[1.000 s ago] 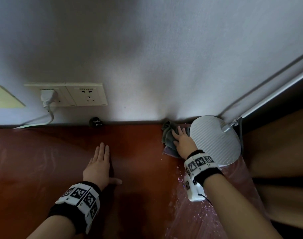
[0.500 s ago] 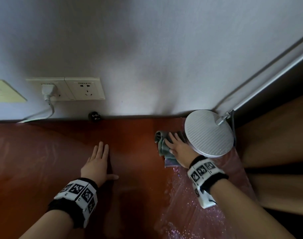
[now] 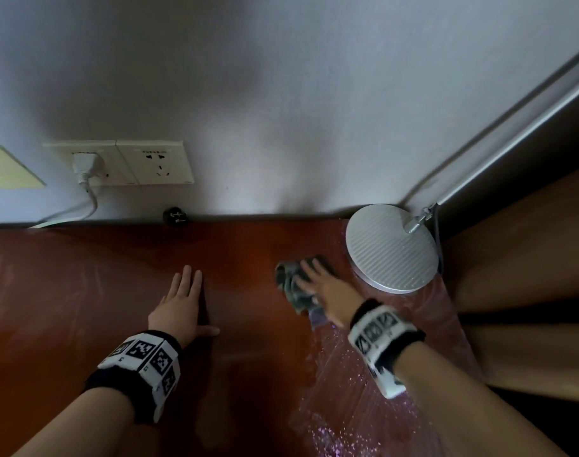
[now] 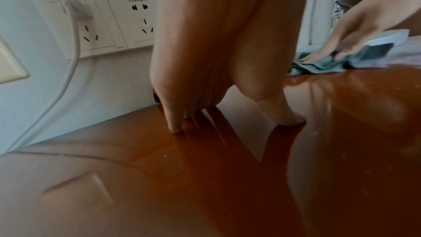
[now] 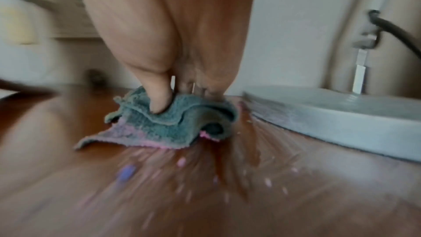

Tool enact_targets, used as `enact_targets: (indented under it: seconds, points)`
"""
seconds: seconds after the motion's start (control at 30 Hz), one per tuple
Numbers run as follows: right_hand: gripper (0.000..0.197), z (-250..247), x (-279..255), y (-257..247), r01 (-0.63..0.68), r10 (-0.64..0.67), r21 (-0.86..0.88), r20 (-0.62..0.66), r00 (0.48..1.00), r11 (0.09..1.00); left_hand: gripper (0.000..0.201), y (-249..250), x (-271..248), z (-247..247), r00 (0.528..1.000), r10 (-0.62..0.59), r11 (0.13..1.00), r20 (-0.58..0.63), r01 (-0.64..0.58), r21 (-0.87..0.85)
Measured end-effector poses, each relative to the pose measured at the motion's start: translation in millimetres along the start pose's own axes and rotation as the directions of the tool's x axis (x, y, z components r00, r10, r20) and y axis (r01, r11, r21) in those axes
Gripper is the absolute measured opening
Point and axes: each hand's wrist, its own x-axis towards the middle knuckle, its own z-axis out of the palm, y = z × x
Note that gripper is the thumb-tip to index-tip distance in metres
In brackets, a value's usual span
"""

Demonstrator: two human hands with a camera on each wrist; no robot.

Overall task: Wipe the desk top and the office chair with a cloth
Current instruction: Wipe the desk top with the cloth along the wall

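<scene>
The desk top [image 3: 248,357] is glossy red-brown wood against a white wall. A crumpled grey-green cloth [image 3: 289,285] [image 5: 168,124] [image 4: 318,66] with a pink underside lies on it, left of a round lamp base. My right hand [image 3: 324,291] [image 5: 182,43] presses down on the cloth with straight fingers, the thumb sunk into a fold. My left hand [image 3: 182,301] [image 4: 216,61] rests flat on the bare desk to the left, fingers straight and pointing at the wall. No chair is in view.
A round white ribbed lamp base [image 3: 390,249] [image 5: 330,115] stands in the desk's back right corner, its metal arm [image 3: 512,140] slanting up right. Pale pink specks [image 3: 364,390] lie scattered near the right edge. Wall sockets [image 3: 149,163], a white plug [image 3: 83,163] and a small black object [image 3: 176,216] line the wall.
My right hand has dragged the cloth away from the wall toward me and a little left, along the lamp base. The left hand stays flat in place.
</scene>
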Motion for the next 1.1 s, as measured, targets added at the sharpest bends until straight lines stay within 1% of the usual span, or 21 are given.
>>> enact_targets:
  seconds: [0.07, 0.13, 0.17, 0.2, 0.27, 0.33, 0.37, 0.43, 0.47, 0.53, 0.6, 0.63, 0.67, 0.7, 0.73, 0.77, 0.83, 0.9, 0.97, 1.0, 1.1]
  points:
    - [0.069, 14, -16, -13, 0.071, -0.071, 0.003, 0.029, 0.997, 0.997, 0.118, 0, 1, 0, 1.0, -0.005, 1.0, 0.0, 0.005, -0.001]
    - [0.071, 14, -18, -4, 0.063, -0.063, -0.003, 0.016, 0.998, 0.998, 0.118, 0, 1, 0, 1.0, -0.007, 1.0, 0.002, 0.007, -0.002]
    - [0.068, 9, -15, 4, 0.032, -0.031, -0.055, 0.026, 0.999, 0.998, 0.118, 0, 1, 0, 1.0, -0.005, 1.0, 0.006, 0.005, -0.006]
    - [0.066, 5, -10, 14, -0.017, 0.018, -0.032, 0.03, 0.999, 0.999, 0.117, 0, 0, 0, 1.0, -0.003, 1.0, 0.01, 0.003, -0.009]
    - [0.065, -2, -3, 27, -0.161, 0.166, 0.165, -0.017, 0.986, 0.973, 0.115, 1, -3, 3, 1.0, -0.003, 1.0, 0.015, 0.003, -0.01]
    - [0.065, 2, -8, 13, -0.17, 0.196, 0.248, -0.086, 0.977, 0.954, 0.111, 0, -8, 8, 1.0, -0.001, 1.0, 0.002, 0.001, -0.004]
    - [0.063, 14, -14, -2, -0.108, 0.155, 0.301, -0.137, 0.978, 0.947, 0.107, -1, -11, 11, 1.0, 0.002, 1.0, -0.011, -0.002, -0.002]
    - [0.06, 43, -33, -37, 0.071, 0.071, 0.409, -0.321, 0.944, 0.91, 0.1, -2, -16, 18, 0.999, 0.009, 1.0, -0.033, -0.009, 0.001]
    - [0.061, 56, -43, -50, 0.148, 0.014, 0.437, -0.345, 0.939, 0.887, 0.096, -1, -18, 21, 0.999, 0.01, 1.0, -0.039, -0.01, -0.002]
    - [0.062, 68, -45, -50, 0.168, -0.007, 0.402, -0.372, 0.928, 0.9, 0.088, 0, -21, 25, 0.999, 0.016, 1.0, -0.049, -0.016, -0.008]
    - [0.063, 61, -39, -19, 0.045, 0.075, 0.358, -0.315, 0.946, 0.932, 0.08, 0, -25, 28, 0.998, 0.038, 0.999, -0.058, -0.038, 0.003]
    - [0.067, 52, -36, -1, -0.045, 0.109, 0.301, -0.202, 0.973, 0.953, 0.077, -1, -29, 30, 0.997, 0.054, 0.999, -0.052, -0.053, 0.011]
    - [0.068, 44, -36, 15, -0.134, 0.171, 0.275, -0.116, 0.978, 0.952, 0.075, -2, -33, 32, 0.997, 0.067, 0.998, -0.044, -0.066, 0.016]
    - [0.066, 37, -36, 25, -0.217, 0.243, 0.262, -0.07, 0.968, 0.94, 0.074, -4, -36, 36, 0.996, 0.077, 0.997, -0.04, -0.076, 0.022]
    - [0.064, 30, -38, 24, -0.263, 0.293, 0.259, -0.085, 0.952, 0.93, 0.072, -5, -40, 38, 0.996, 0.086, 0.996, -0.04, -0.085, 0.029]
    - [0.062, 28, -37, 12, -0.267, 0.303, 0.265, -0.105, 0.947, 0.927, 0.071, -6, -45, 41, 0.995, 0.091, 0.995, -0.042, -0.09, 0.037]
    - [0.058, 29, -40, -38, -0.146, 0.216, 0.35, -0.17, 0.961, 0.925, 0.07, -5, -53, 47, 0.994, 0.098, 0.994, -0.043, -0.096, 0.052]
    - [0.053, 38, -42, -95, 0.058, 0.031, 0.349, -0.244, 0.969, 0.935, 0.067, -1, -57, 51, 0.992, 0.114, 0.992, -0.044, -0.112, 0.06]
    - [0.055, 46, -44, -124, 0.188, -0.125, 0.282, -0.227, 0.966, 0.941, 0.064, 5, -60, 52, 0.989, 0.146, 0.988, -0.032, -0.143, 0.063]
    - [0.061, 48, -43, -119, 0.172, -0.119, 0.306, -0.187, 0.975, 0.936, 0.063, 8, -63, 53, 0.986, 0.165, 0.984, -0.02, -0.164, 0.064]
    - [0.087, 55, -44, -66, -0.035, 0.092, 0.362, -0.14, 0.986, 0.932, 0.06, 11, -75, 53, 0.976, 0.217, 0.973, 0.032, -0.219, 0.07]
